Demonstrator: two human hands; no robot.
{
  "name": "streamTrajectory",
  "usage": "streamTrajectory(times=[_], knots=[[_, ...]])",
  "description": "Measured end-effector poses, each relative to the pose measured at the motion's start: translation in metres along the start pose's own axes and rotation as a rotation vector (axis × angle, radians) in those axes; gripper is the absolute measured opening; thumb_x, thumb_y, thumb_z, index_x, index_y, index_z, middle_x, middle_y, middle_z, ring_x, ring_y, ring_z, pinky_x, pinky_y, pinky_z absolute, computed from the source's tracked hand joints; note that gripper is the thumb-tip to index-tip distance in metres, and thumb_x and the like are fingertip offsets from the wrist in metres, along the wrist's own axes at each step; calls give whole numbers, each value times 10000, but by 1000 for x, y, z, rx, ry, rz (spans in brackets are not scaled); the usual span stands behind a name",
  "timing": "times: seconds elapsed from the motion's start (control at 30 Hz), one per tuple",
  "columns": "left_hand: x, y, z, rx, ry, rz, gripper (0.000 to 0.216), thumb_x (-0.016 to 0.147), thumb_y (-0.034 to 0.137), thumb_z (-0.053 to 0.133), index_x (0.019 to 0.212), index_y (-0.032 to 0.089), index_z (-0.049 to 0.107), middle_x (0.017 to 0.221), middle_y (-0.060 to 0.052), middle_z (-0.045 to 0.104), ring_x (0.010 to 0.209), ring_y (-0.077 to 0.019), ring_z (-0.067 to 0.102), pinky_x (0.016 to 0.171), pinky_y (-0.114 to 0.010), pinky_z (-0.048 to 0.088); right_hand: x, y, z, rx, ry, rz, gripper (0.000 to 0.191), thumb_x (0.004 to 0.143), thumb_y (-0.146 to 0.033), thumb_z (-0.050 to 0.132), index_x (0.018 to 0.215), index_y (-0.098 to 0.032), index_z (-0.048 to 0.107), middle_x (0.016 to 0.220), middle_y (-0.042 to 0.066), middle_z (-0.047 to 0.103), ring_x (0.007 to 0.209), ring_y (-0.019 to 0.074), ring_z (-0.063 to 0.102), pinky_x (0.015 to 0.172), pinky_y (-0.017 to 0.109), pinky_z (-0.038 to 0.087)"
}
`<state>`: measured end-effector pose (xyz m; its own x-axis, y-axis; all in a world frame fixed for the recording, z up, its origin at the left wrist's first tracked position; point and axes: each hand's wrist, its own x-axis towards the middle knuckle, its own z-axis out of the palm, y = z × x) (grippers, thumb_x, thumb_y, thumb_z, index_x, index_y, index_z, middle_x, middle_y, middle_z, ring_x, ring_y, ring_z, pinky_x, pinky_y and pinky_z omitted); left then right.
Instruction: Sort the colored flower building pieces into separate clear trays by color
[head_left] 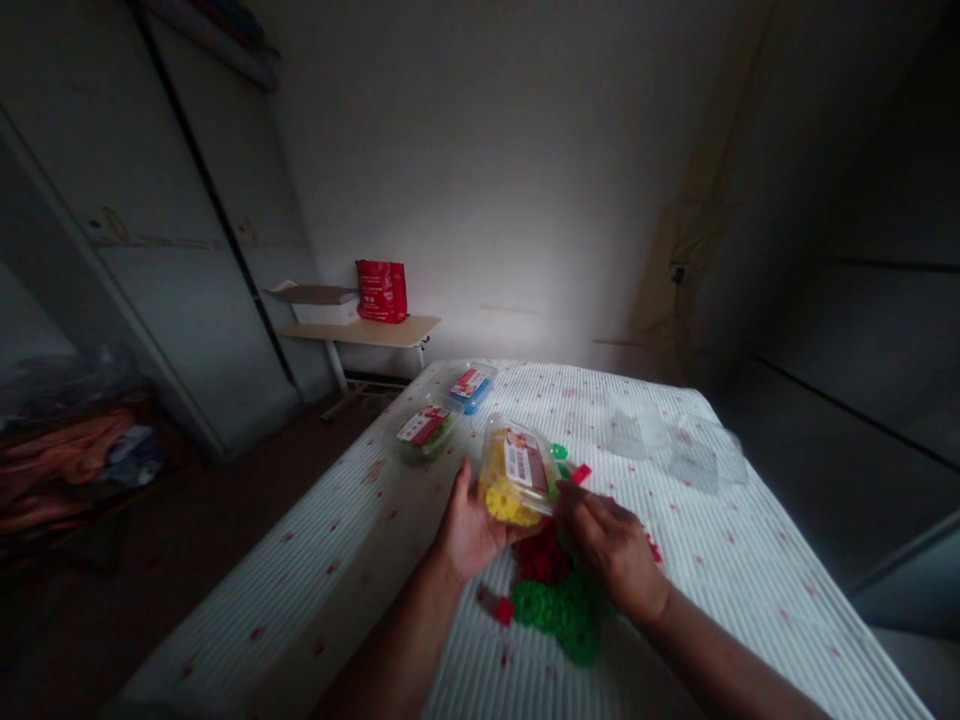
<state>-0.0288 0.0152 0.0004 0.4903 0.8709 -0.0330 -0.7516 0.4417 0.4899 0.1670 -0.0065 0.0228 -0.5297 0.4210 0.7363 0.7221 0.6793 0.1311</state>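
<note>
My left hand is wrapped round a clear plastic box of yellow pieces, held tilted above the table. A printed label covers much of its lid. Curled fingers of my right hand grip the box's right edge; their tips are partly hidden. Below lie loose green pieces and red pieces, partly covered by my hands. Left of the held box sits a labelled box of green pieces, and behind that a labelled box of blue pieces.
Clear plastic containers lie at the right of the table, which has a striped, red-spotted cover. Beyond its far left corner a small side table carries a red bag and a white box. A wall stands behind.
</note>
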Motion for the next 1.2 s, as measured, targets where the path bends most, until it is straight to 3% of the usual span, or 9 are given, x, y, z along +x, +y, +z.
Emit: streamTrajectory(times=[0.13, 0.33, 0.5, 0.6, 0.77, 0.97, 1.2], knots=[[2, -14, 2, -56, 16, 33, 585, 836, 547, 402, 1243, 133, 476, 1072, -129, 648, 1013, -279, 587, 891, -440, 425, -18, -8, -7, 70, 6, -72, 186, 878, -129, 426, 1004, -132, 563, 962, 123, 665, 834, 157, 629, 725, 264, 526], [6, -33, 10, 26, 116, 114, 532, 794, 481, 523, 1208, 146, 514, 1047, -108, 661, 1004, -260, 596, 888, -408, 442, -14, -20, -17, 67, -93, 133, 245, 845, -352, 514, 966, -153, 590, 913, 120, 665, 875, 221, 611, 743, 360, 526], [6, -36, 9, 119, 176, 100, 489, 760, 481, 574, 1120, 151, 569, 957, -91, 682, 918, -232, 628, 780, -349, 503, -7, -29, -22, 241, -21, 117, 159, 880, -270, 465, 868, -190, 603, 803, 78, 662, 770, 174, 620, 681, 296, 526], [4, -32, 4, 97, 206, 86, 433, 773, 458, 568, 1077, 149, 587, 947, -80, 685, 873, -214, 637, 775, -344, 508, -9, -24, -28, 377, 3, 132, 115, 869, -212, 482, 918, -191, 584, 829, 72, 662, 798, 165, 622, 687, 277, 523], [3, -27, 4, 36, 205, 91, 415, 792, 433, 551, 1090, 145, 578, 1018, -92, 669, 950, -221, 618, 875, -378, 471, -19, -6, -37, 367, 12, 368, 110, 847, -219, 483, 928, -189, 550, 863, 73, 648, 794, 169, 626, 675, 282, 527], [9, -29, 10, 196, 197, 65, 488, 776, 370, 603, 1215, 189, 492, 1139, -108, 618, 1014, -249, 599, 881, -406, 465, -38, 8, -41, 486, -41, 677, 204, 843, -320, 464, 979, -189, 539, 869, 60, 654, 733, 164, 651, 602, 251, 538], [23, -26, 18, 401, 203, 51, 519, 748, 375, 637, 1228, 280, 462, 1142, -66, 611, 981, -237, 614, 793, -367, 506, -44, 19, -46, 619, 111, 896, 253, 793, -425, 526, 862, -183, 559, 837, 71, 670, 649, 155, 641, 552, 230, 534]])
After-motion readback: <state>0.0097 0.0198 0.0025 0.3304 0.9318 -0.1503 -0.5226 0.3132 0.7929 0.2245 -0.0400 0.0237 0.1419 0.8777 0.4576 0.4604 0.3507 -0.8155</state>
